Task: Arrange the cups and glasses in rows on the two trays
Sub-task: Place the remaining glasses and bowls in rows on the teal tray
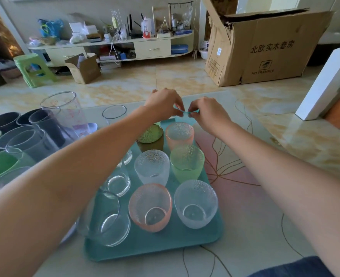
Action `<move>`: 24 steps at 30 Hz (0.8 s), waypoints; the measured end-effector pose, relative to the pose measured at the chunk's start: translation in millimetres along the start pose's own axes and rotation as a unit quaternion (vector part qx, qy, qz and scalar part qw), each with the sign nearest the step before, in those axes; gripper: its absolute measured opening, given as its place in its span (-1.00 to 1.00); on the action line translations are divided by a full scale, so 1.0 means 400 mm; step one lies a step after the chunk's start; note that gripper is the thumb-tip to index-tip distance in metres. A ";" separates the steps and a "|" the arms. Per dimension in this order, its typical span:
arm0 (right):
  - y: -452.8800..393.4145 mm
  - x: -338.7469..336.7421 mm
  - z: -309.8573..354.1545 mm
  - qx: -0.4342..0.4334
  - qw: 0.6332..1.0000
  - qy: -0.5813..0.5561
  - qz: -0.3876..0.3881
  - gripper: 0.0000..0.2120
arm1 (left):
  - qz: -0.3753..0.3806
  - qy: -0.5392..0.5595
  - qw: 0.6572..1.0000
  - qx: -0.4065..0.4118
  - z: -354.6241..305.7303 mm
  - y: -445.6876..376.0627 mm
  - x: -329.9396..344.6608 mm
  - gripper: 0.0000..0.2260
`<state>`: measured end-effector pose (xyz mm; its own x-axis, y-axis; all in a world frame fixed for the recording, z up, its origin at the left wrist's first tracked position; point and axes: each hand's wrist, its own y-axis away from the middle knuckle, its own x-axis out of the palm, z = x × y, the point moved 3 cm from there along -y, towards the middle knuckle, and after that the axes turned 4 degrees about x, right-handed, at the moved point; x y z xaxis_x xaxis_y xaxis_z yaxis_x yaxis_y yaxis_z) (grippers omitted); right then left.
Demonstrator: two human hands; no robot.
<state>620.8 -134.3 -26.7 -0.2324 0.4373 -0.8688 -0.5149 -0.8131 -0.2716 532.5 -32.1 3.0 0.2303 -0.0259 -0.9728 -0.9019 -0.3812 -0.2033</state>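
A teal tray (155, 246) lies on the table in front of me. It carries two rows of dimpled cups: an olive green glass (151, 136), a pink cup (180, 134), a clear cup (152, 166), a light green cup (187, 160), another pink cup (150, 206) and a clear one (196, 202). Smooth clear glasses (109, 220) stand along the tray's left side, partly hidden by my left arm. At the tray's far end my left hand (165, 102) and my right hand (207, 110) both pinch the rim of a teal cup (185, 119).
Left of the tray stands a crowd of dark, green and clear cups (25, 140), a tall printed glass (65, 110) and a clear glass (114, 112). Whatever they stand on is hidden. Beyond the table are tiled floor, a large cardboard box (265, 48) and a green stool (33, 68).
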 end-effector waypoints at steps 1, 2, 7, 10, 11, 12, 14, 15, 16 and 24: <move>0.000 0.008 0.007 -0.005 1.000 0.002 0.009 -0.85 | 0.002 -0.004 1.000 -0.002 0.007 0.008 0.003 -0.77; 0.000 0.015 0.014 -0.006 1.000 0.000 0.017 -0.83 | 0.001 -0.007 1.000 -0.004 0.012 0.014 0.005 -0.77; -0.003 0.044 0.036 -0.007 0.998 -0.001 0.063 -0.68 | 0.009 -0.012 1.000 -0.027 0.049 0.041 0.021 -0.78; -0.004 0.051 0.040 0.007 0.995 -0.032 0.099 -0.65 | 0.011 0.005 0.999 -0.043 0.069 0.053 0.026 -0.78; -0.004 0.050 0.038 0.015 0.993 -0.048 0.106 -0.64 | 0.010 0.005 0.999 -0.043 0.071 0.054 0.025 -0.78; -0.002 0.049 0.036 0.021 0.992 -0.064 0.111 -0.63 | 0.010 0.003 0.999 -0.042 0.072 0.056 0.024 -0.78; 0.002 0.049 0.031 0.029 0.989 -0.089 0.116 -0.61 | 0.014 -0.002 0.999 -0.041 0.073 0.056 0.024 -0.79; 0.003 0.049 0.029 0.032 0.987 -0.102 0.117 -0.60 | 0.016 -0.002 0.999 -0.042 0.074 0.057 0.023 -0.79; 0.005 0.049 0.025 0.035 0.986 -0.115 0.115 -0.58 | 0.019 0.003 0.999 -0.042 0.074 0.058 0.022 -0.79; 0.061 0.035 -0.048 0.067 0.990 -0.054 0.114 -0.65 | -0.133 0.108 0.980 -0.098 0.119 0.166 -0.059 -0.67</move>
<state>620.9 -155.3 -53.4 -0.4381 0.2933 -0.8497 -0.5421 -0.8403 -0.0105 449.8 -12.7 7.1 0.5394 -0.0888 -0.8374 -0.7162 -0.5714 -0.4007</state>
